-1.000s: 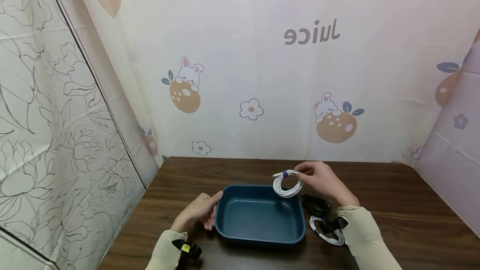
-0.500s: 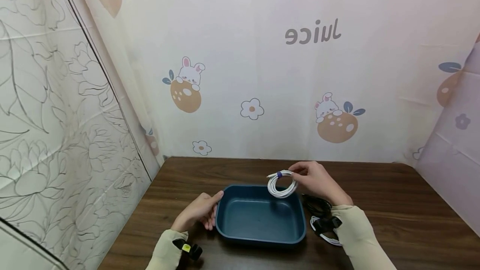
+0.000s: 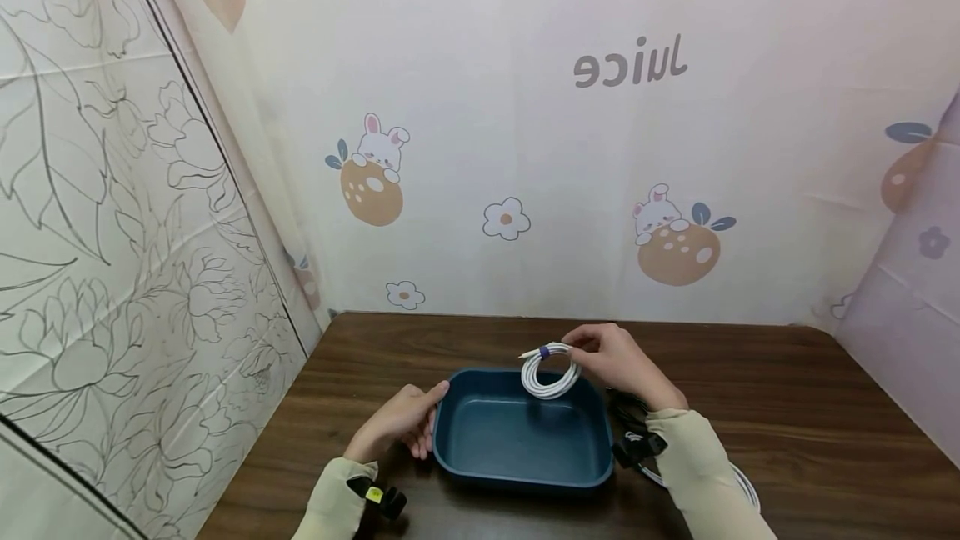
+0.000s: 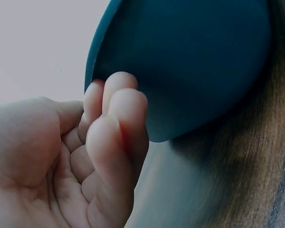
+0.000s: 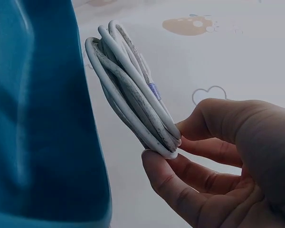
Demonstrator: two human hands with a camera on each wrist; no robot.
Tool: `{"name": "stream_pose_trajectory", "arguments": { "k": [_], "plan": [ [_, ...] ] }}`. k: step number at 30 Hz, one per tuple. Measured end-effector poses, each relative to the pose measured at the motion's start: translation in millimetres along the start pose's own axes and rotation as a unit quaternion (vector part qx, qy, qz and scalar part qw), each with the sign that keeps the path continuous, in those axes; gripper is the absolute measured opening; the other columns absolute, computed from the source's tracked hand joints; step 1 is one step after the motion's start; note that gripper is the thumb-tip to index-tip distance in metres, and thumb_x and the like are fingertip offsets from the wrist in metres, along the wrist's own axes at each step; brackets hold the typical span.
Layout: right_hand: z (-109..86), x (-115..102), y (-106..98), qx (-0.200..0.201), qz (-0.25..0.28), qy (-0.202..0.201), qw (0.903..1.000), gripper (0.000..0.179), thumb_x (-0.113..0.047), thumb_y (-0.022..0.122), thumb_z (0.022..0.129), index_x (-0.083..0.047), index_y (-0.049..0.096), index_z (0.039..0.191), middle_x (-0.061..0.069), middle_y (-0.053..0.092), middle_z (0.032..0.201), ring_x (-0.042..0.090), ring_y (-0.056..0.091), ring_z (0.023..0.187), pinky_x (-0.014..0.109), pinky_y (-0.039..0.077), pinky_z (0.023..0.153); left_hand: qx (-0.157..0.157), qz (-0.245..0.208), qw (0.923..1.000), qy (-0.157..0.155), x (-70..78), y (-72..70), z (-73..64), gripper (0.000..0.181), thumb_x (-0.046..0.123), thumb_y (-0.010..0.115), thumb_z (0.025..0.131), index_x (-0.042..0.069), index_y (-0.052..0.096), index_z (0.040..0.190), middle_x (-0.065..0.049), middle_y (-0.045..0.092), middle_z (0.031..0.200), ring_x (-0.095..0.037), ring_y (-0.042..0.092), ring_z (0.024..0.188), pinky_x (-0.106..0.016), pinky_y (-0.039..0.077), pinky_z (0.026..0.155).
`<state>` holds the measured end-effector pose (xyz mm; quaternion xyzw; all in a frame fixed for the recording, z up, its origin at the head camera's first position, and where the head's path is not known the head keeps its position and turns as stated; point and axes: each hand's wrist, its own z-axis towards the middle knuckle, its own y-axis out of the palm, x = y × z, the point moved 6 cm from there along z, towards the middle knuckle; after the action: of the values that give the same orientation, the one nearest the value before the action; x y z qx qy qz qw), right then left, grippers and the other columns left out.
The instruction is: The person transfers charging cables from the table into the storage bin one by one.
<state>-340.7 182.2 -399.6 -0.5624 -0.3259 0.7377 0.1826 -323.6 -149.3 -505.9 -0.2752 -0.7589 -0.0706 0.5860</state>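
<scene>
A coiled white cable [image 3: 534, 386], tied with a purple band, hangs over the back right part of a dark blue rectangular tray [image 3: 517, 480]. My right hand [image 3: 618, 367] pinches the coil's right edge between thumb and fingers. In the right wrist view the cable [image 5: 128, 90] is seen edge-on, beside the tray's wall, with greyish marks along it. At the tray's left side, my left hand [image 3: 397, 425] grips the rim, thumb on top. The left wrist view shows its curled fingers [image 4: 118, 128] against the outer wall of the tray [image 4: 194, 61].
On the wooden table [image 3: 787, 407], a black cable [image 3: 628, 408] lies right of the tray. Another white cable [image 3: 746, 486] lies partly hidden under my right forearm. A patterned curtain [image 3: 450, 148] stands behind the table, and a flower-patterned one [image 3: 90, 273] at the left.
My right hand has moved left with the coiled white cable, bringing it farther over the tray. My left hand and the tray have stayed in place.
</scene>
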Motion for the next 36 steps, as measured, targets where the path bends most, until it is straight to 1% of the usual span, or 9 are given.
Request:
{"name": "stream_pose_trajectory", "arguments": {
  "k": [6, 10, 15, 23, 28, 32, 36],
  "plan": [
    [3.3, -2.0, 9.6, -0.005, 0.001, -0.007, 1.0000, 0.017, -0.013, 0.066, 0.098, -0.009, 0.076, 0.111, 0.007, 0.074, 0.103, 0.017, 0.066, 0.084, 0.031, 0.055, 0.071, 0.003, -0.002, 1.0000, -0.003, -0.1, -0.8, -1.5, 0.070, 0.059, 0.048, 0.105, 0.007, 0.060, 0.059, -0.005, 0.063, 0.050, -0.010, 0.059, 0.038, -0.026, 0.051, 0.039],
    [5.8, -3.8, 17.9, -0.009, -0.003, -0.017, 0.9998, 0.017, -0.012, 0.066, 0.098, -0.008, 0.076, 0.111, 0.007, 0.074, 0.104, 0.017, 0.067, 0.087, 0.031, 0.057, 0.072, 0.005, 0.001, 1.0000, 0.006, -0.2, -0.9, -3.1, 0.070, 0.057, 0.048, 0.105, 0.006, 0.060, 0.059, -0.006, 0.062, 0.049, -0.011, 0.059, 0.037, -0.026, 0.051, 0.039],
    [8.0, -6.5, 27.5, -0.012, 0.001, -0.019, 0.9998, 0.016, -0.012, 0.066, 0.097, -0.008, 0.076, 0.110, 0.007, 0.074, 0.104, 0.018, 0.067, 0.087, 0.031, 0.058, 0.072, 0.007, 0.001, 0.9999, 0.013, -0.8, -1.0, -5.0, 0.069, 0.056, 0.049, 0.105, 0.006, 0.060, 0.060, -0.006, 0.062, 0.049, -0.011, 0.059, 0.037, -0.026, 0.051, 0.038],
    [10.2, -10.0, 38.1, -0.018, 0.009, -0.028, 0.9994, 0.017, -0.012, 0.066, 0.098, -0.008, 0.076, 0.111, 0.006, 0.073, 0.105, 0.016, 0.066, 0.088, 0.033, 0.059, 0.074, 0.008, -0.002, 0.9999, 0.009, -1.1, -0.7, -6.7, 0.069, 0.057, 0.049, 0.105, 0.006, 0.059, 0.059, -0.005, 0.062, 0.049, -0.011, 0.059, 0.038, -0.026, 0.051, 0.039],
    [12.4, -12.2, 43.5, -0.024, 0.016, -0.031, 0.9991, 0.017, -0.012, 0.067, 0.098, -0.008, 0.076, 0.111, 0.006, 0.073, 0.103, 0.016, 0.066, 0.085, 0.030, 0.058, 0.070, 0.007, -0.003, 0.9999, 0.008, -0.5, 1.0, -4.8, 0.070, 0.060, 0.049, 0.104, 0.006, 0.058, 0.059, -0.004, 0.062, 0.049, -0.010, 0.060, 0.039, -0.025, 0.050, 0.039],
    [13.7, -12.6, 47.3, -0.021, 0.015, -0.026, 0.9993, 0.015, -0.012, 0.068, 0.097, -0.009, 0.076, 0.110, 0.005, 0.073, 0.102, 0.015, 0.065, 0.084, 0.028, 0.058, 0.072, 0.006, 0.002, 0.9999, 0.010, -0.4, 1.8, -2.6, 0.070, 0.060, 0.048, 0.104, 0.007, 0.057, 0.059, -0.004, 0.062, 0.050, -0.010, 0.060, 0.039, -0.024, 0.050, 0.039],
    [14.6, -13.4, 51.3, -0.023, 0.017, -0.025, 0.9993, 0.014, -0.013, 0.068, 0.097, -0.010, 0.077, 0.109, 0.005, 0.073, 0.102, 0.016, 0.065, 0.085, 0.030, 0.059, 0.073, 0.005, 0.003, 0.9999, 0.009, -1.4, 1.4, -1.0, 0.070, 0.059, 0.047, 0.105, 0.008, 0.058, 0.059, -0.004, 0.062, 0.050, -0.010, 0.060, 0.039, -0.024, 0.050, 0.039]
  ]
}}
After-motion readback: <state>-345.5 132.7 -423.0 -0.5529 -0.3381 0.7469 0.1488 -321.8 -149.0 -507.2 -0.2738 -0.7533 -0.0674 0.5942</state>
